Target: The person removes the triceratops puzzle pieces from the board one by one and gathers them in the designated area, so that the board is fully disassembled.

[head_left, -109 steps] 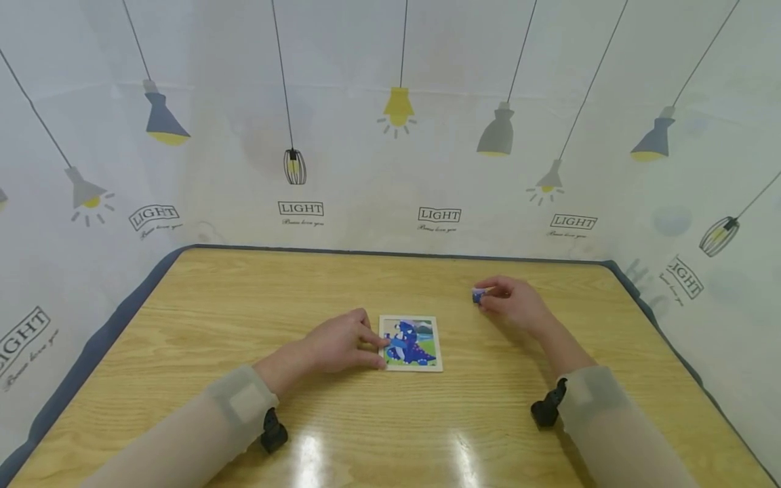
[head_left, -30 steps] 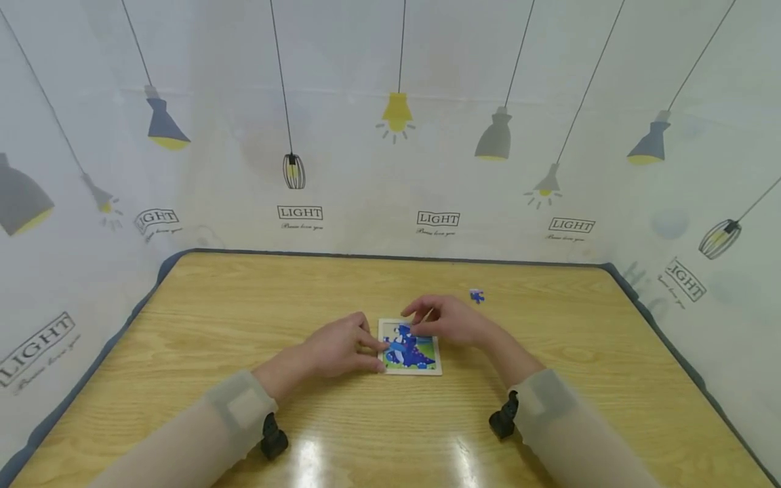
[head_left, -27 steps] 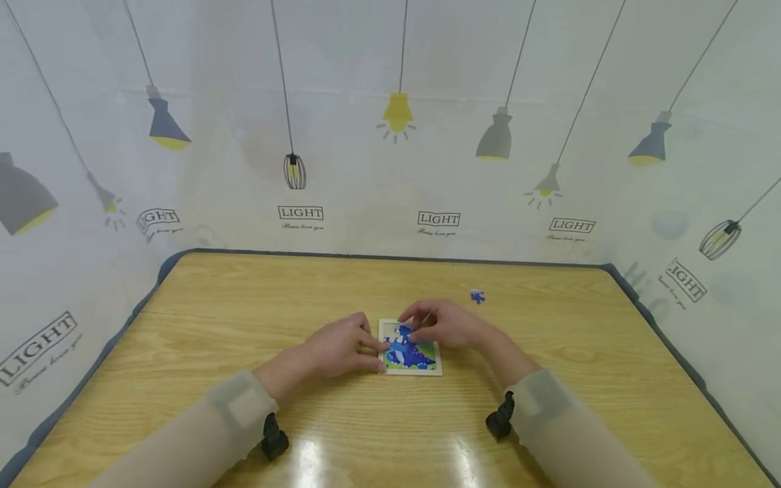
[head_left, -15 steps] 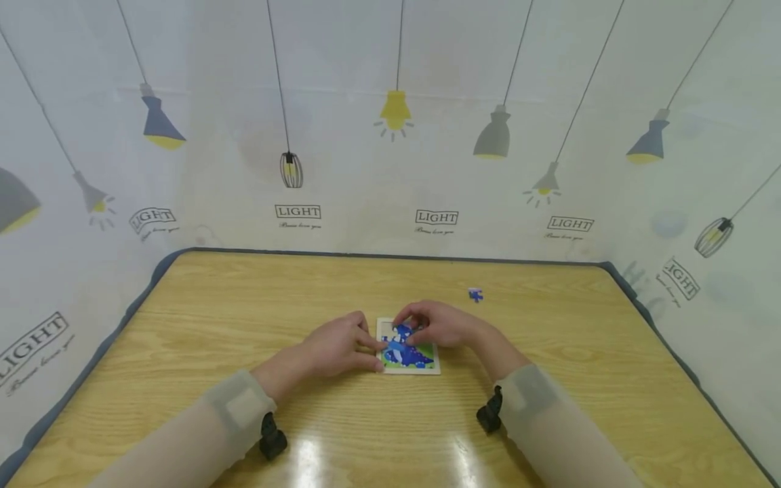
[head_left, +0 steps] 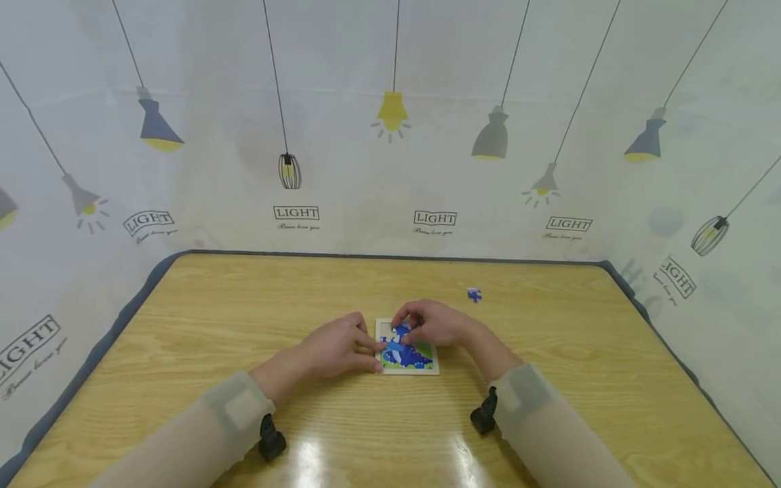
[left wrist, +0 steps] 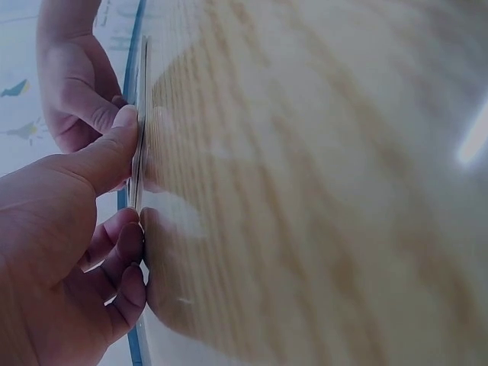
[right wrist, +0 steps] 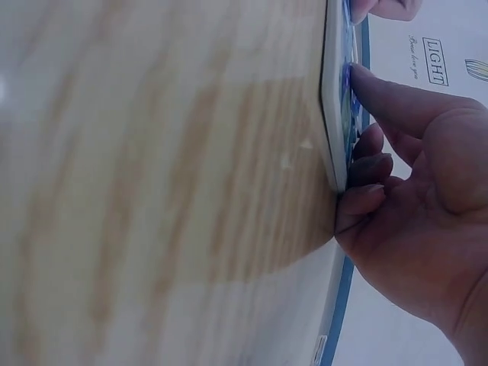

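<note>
A small square jigsaw puzzle in a pale wooden frame (head_left: 407, 371) lies flat on the table, its picture a blue dinosaur on green. Bare wood shows at its upper left. My left hand (head_left: 338, 347) steadies the frame's left side, thumb at the near corner and a fingertip higher up. In the left wrist view the left thumb (left wrist: 118, 141) lies along the frame's edge. My right hand (head_left: 436, 324) reaches over the upper right, thumb and fingertips bent around a blue puzzle piece (head_left: 403, 330) at the dinosaur's head. The right hand covers part of the picture.
A loose blue and pink puzzle piece (head_left: 474, 295) lies on the wooden table (head_left: 244, 298), beyond the puzzle to the right. A wall covering (head_left: 342, 135) printed with lamps rises behind the table's back edge. Black wrist cameras hang below both sleeves.
From beside the loose piece at the back right, my right hand has come left onto the puzzle, then shifted slightly further left. That loose piece stays on the table. The left hand holds its place.
</note>
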{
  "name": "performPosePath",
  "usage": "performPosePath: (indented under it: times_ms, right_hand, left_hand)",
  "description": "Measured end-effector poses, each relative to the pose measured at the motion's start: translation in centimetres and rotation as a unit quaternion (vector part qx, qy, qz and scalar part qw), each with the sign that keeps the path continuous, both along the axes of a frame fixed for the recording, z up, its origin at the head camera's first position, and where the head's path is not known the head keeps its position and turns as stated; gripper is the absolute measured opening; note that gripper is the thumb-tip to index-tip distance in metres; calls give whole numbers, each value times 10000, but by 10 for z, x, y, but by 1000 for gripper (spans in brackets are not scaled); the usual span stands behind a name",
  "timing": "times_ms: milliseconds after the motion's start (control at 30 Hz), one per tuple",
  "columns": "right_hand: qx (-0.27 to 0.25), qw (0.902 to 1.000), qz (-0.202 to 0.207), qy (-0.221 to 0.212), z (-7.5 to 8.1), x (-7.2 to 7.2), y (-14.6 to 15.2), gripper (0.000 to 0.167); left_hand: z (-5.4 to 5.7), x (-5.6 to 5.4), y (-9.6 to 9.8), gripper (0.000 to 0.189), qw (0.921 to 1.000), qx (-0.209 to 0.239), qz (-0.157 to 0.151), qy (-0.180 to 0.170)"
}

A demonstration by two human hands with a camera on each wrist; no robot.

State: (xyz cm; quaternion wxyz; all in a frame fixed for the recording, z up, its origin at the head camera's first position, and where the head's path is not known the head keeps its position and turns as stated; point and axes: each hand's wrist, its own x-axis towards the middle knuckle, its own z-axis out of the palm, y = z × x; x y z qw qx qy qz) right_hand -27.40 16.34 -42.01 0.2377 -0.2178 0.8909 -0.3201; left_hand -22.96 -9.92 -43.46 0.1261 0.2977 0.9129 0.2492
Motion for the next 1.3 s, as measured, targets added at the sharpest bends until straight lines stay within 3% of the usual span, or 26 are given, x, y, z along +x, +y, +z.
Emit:
performPosePath:
  times_ms: [233, 767, 1167, 1300]
  right_hand:
    - [-284, 9995, -16, 115, -5, 0, 1, 21]
    - [-260, 9988, -362, 210, -9, 5, 2, 21]
    - [-476, 9983, -274, 188, -11, 4, 2, 19]
    - [-540, 9978, -307, 248, -11, 4, 3, 26]
  left_hand:
    - [0, 1, 1, 41, 10000, 22, -18, -13]
    - [-1, 2, 2, 42, 10000, 9, 62, -31]
    - [0, 2, 0, 42, 10000, 64, 28, -11]
    - [0, 2, 0, 43, 9999, 105, 11, -32]
